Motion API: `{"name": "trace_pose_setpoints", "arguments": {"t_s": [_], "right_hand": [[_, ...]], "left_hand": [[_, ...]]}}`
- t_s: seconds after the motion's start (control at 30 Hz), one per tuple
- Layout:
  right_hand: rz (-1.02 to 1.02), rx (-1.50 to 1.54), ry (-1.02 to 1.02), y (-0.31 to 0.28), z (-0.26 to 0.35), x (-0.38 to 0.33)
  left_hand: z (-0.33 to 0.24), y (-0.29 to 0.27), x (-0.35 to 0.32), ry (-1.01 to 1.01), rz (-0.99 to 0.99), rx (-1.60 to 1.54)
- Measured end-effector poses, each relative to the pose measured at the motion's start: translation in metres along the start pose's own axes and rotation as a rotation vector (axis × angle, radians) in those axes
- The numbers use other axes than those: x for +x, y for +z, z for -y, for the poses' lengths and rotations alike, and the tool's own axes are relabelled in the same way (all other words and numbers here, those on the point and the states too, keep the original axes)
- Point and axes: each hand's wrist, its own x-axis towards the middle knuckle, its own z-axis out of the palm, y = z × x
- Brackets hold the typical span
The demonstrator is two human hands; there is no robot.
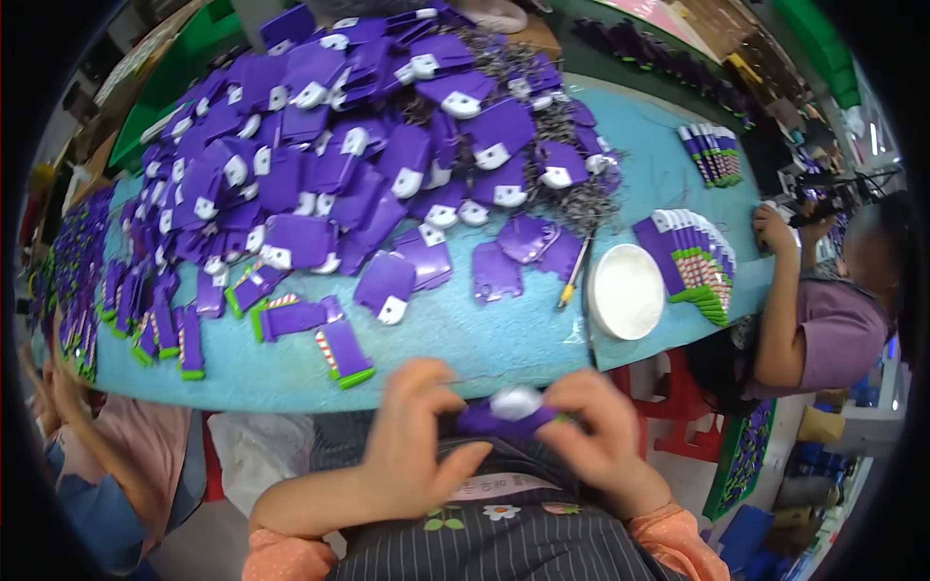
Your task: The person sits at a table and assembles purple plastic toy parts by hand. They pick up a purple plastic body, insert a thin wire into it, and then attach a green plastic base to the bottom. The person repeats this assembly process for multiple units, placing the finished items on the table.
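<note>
A purple plastic piece with a white rounded part (pixel 515 405) is held just off the table's front edge, over my apron. My right hand (pixel 593 426) is closed on its right end, thumb and fingers pinching it, with a bit of green showing beside them. My left hand (pixel 417 431) is at the piece's left end, slightly blurred, its thumb stretched away from the fingers. On the table beyond my hands lie purple pieces with green ends and red-and-white striped edges (pixel 344 349).
A big heap of purple and white pieces (pixel 291 155) covers the far left of the blue table (pixel 465 353). Dark small parts (pixel 581 208), a yellow-tipped tool (pixel 567 293), a white round dish (pixel 626 292) and fanned finished-looking pieces (pixel 693 257) sit right. People work at both sides.
</note>
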Motion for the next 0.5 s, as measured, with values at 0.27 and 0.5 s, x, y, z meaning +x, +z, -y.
{"name": "trace_pose_setpoints", "arguments": {"t_s": [0.27, 0.5], "right_hand": [[-0.608, -0.223, 0.199, -0.129, -0.099, 0.038], [-0.709, -0.996, 0.044, -0.117, -0.11, 0.035]], "left_hand": [[0.052, -0.022, 0.047, -0.157, -0.136, 0.628], [0.026, -0.025, 0.024, 0.028, -0.223, 0.332]]}}
